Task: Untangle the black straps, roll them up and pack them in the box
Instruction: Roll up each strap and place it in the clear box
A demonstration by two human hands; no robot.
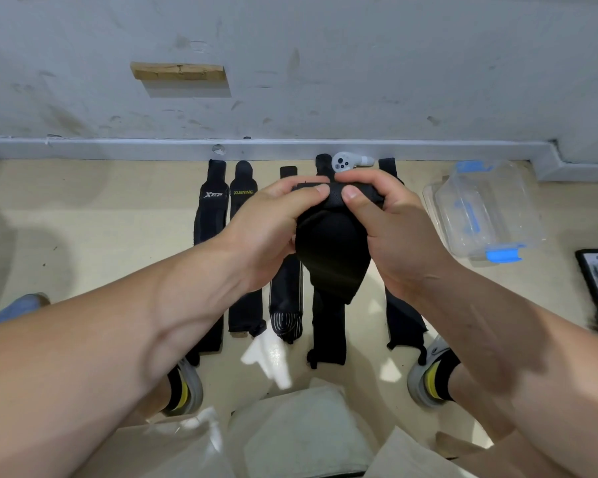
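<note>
Left hand (270,222) and right hand (389,220) pinch the top of a strap (328,260) held over the floor (83,236); best roll it tight, edges level, so it fits the box (487,208) to the right.

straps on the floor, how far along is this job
Done: the flat straps, five of them, lie untangled side by side on the floor. In hand: the left hand and right hand pinch the top of the held strap, apparently starting its roll. Left: rolling the rest and packing; the clear box shows no strap inside.
</note>
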